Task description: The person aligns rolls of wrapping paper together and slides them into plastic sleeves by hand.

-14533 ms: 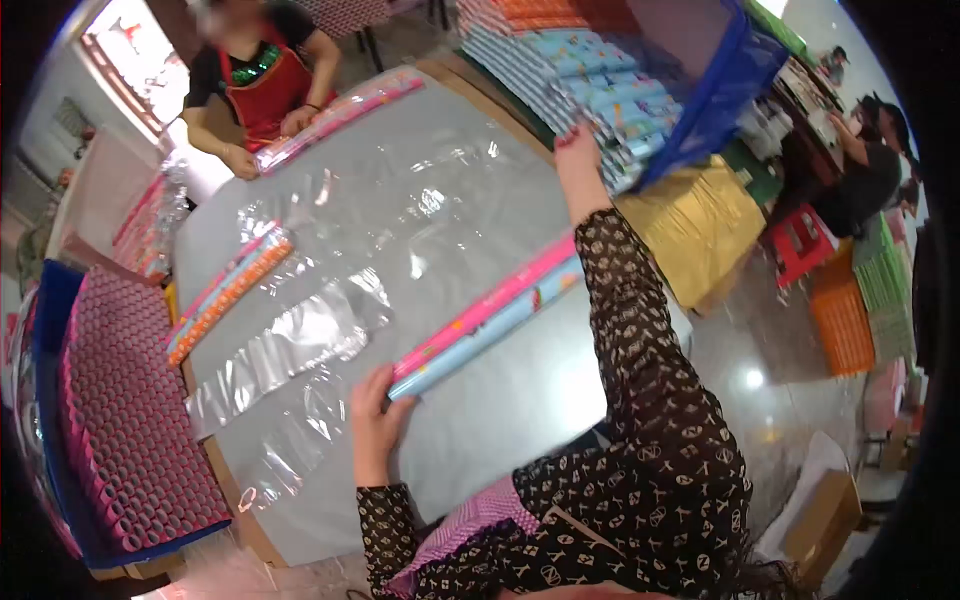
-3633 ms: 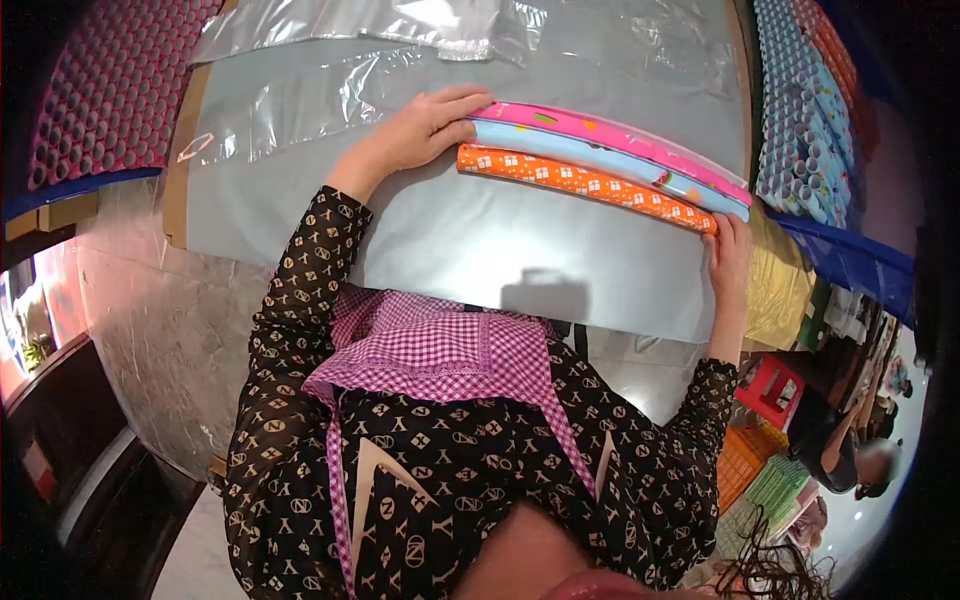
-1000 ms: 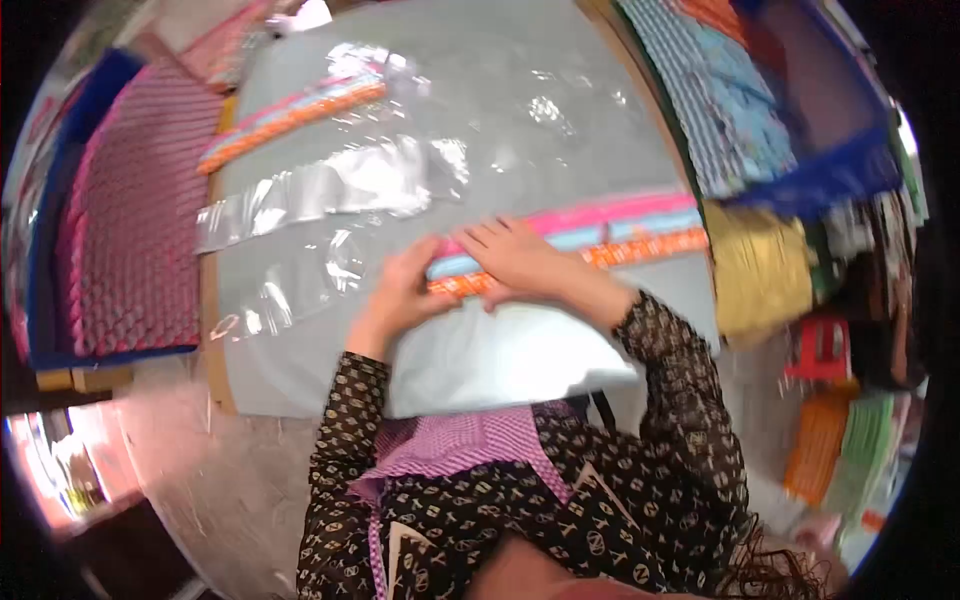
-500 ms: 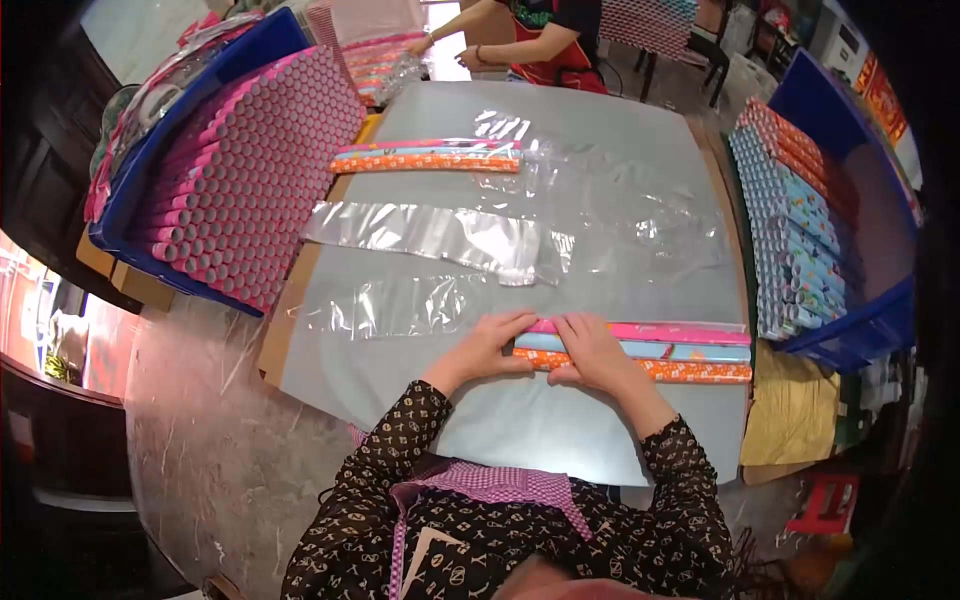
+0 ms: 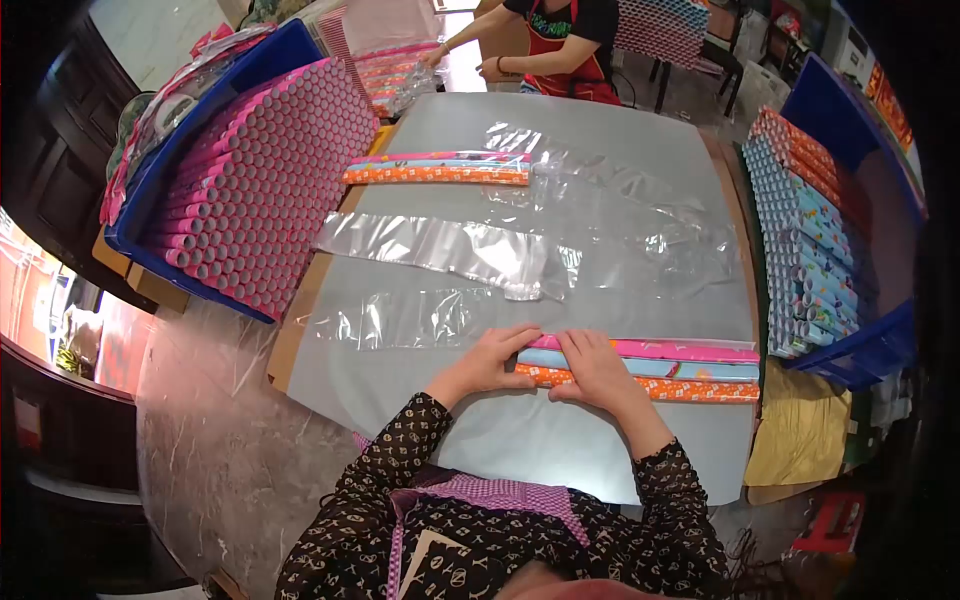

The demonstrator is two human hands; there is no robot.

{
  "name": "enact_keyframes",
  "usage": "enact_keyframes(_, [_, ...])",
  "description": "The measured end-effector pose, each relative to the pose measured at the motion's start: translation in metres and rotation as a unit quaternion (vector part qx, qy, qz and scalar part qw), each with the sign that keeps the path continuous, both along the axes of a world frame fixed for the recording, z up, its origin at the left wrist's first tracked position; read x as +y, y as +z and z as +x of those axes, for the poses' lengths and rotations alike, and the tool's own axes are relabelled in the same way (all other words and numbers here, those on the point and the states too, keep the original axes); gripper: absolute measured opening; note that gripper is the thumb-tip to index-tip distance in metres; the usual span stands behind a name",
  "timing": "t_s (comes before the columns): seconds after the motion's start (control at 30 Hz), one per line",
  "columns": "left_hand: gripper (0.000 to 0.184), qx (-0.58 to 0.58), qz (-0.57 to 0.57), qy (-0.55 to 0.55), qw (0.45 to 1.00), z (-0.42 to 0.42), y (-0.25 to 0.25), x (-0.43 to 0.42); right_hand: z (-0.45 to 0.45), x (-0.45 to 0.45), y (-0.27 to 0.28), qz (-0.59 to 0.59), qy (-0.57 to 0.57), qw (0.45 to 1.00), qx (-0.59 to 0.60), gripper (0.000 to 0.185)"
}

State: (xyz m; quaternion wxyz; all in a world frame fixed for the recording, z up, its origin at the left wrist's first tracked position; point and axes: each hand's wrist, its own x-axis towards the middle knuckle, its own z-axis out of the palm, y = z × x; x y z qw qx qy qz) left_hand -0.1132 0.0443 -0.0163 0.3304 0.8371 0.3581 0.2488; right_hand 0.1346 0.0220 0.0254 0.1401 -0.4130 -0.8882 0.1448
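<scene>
Three rolls of wrapping paper lie side by side in front of me: a pink roll (image 5: 690,350), a light blue roll (image 5: 700,371) and an orange roll (image 5: 700,390). My left hand (image 5: 490,362) cups their left ends, fingers at the pink one and thumb at the orange one. Just right of it, my right hand (image 5: 597,372) spans all three from above, thumb on the near side. Beyond the hands, a clear plastic sleeve (image 5: 410,318) lies flat. Another, shinier plastic sleeve (image 5: 440,246) is farther back.
A second set of rolls (image 5: 440,175) lies at the back left of the grey tabletop (image 5: 600,440). Blue crates flank the table: the left crate (image 5: 125,225) holds pink rolls, the right crate (image 5: 900,330) blue and orange ones. A co-worker (image 5: 565,50) stands across the table.
The whole view has shifted slightly, with the table sitting lower in the picture. Both hands keep nearly the same hold on the rolls.
</scene>
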Motion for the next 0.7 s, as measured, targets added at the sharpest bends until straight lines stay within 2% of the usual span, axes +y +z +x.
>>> enact_keyframes(0.7, [0.082,0.006,-0.013,0.001,1.000,-0.0002,0.0059,-0.0008,-0.0002,0.0002,-0.0009,0.016,0.001,1.000,0.002,0.088])
